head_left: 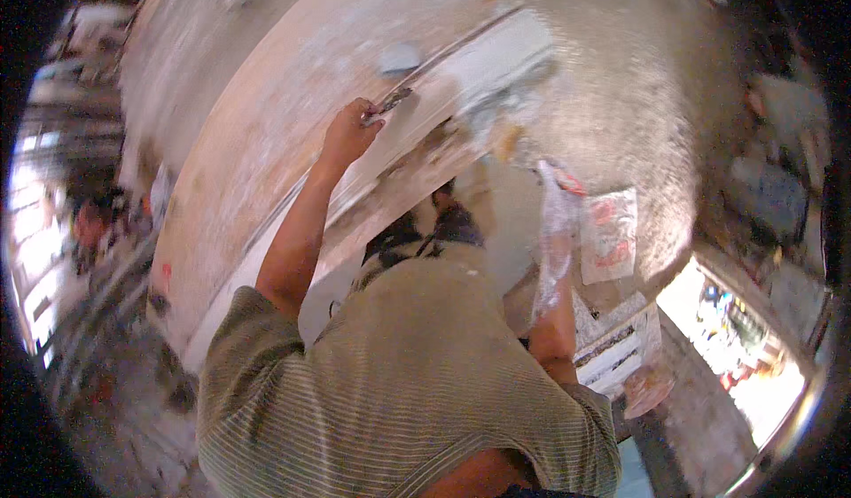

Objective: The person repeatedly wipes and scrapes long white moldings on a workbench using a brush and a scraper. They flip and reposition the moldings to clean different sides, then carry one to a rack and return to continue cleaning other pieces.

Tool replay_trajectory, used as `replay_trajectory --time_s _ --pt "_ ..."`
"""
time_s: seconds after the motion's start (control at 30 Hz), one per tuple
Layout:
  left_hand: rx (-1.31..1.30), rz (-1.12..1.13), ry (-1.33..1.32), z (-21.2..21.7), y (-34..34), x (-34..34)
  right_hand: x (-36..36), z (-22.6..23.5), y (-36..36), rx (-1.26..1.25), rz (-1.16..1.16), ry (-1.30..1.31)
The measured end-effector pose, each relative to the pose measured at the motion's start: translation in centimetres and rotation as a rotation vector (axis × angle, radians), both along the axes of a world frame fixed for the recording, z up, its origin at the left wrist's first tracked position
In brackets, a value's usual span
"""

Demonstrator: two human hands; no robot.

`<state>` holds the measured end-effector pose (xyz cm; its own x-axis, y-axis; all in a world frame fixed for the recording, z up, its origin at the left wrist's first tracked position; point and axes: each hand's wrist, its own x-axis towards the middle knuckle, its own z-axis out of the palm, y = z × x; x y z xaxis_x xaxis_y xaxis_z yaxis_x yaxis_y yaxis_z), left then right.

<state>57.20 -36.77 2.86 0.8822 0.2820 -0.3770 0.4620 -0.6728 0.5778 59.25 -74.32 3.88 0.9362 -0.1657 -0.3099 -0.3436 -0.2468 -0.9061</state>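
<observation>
My left hand point(356, 124) is closed on a small tool with a dark, mottled end point(395, 100); blur hides its exact kind. The tool sits over a long whitish strip or board point(496, 55) that runs diagonally across the work surface. A pale blue-grey rounded item point(401, 58) lies just beyond it. Around my right forearm is a whitish, translucent covering like plastic point(556, 232), with red marks near its far end. My right hand point(558, 175) seems to be inside or behind this covering, and its fingers do not show clearly.
Right of my right arm lies a white sack or sheet with red print point(610, 237). Near it are a slatted white crate point(612, 356) and a pinkish plastic bag point(648, 389). A bright opening point(736, 347) is at the lower right. Cluttered materials line the left side.
</observation>
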Motion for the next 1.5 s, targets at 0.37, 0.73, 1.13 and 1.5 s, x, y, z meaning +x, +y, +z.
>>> replay_trajectory --time_s 0.37,0.73,1.13,1.5 --pt "0.147 0.287 -0.121 4.7 14.2 -35.0 -0.9 -0.1 8.5 0.019 0.310 -0.023" --pt "0.255 -0.103 -0.270 -0.5 17.2 -35.2 -8.8 3.2 21.4 -0.083 0.631 -0.157" --pt "0.233 -0.127 -0.239 -0.1 19.4 -36.0 -12.7 3.7 16.3 -0.012 0.294 -0.082" --pt "0.136 -0.197 -0.259 -1.3 15.0 -24.3 -8.5 6.2 19.0 0.049 0.428 -0.218"
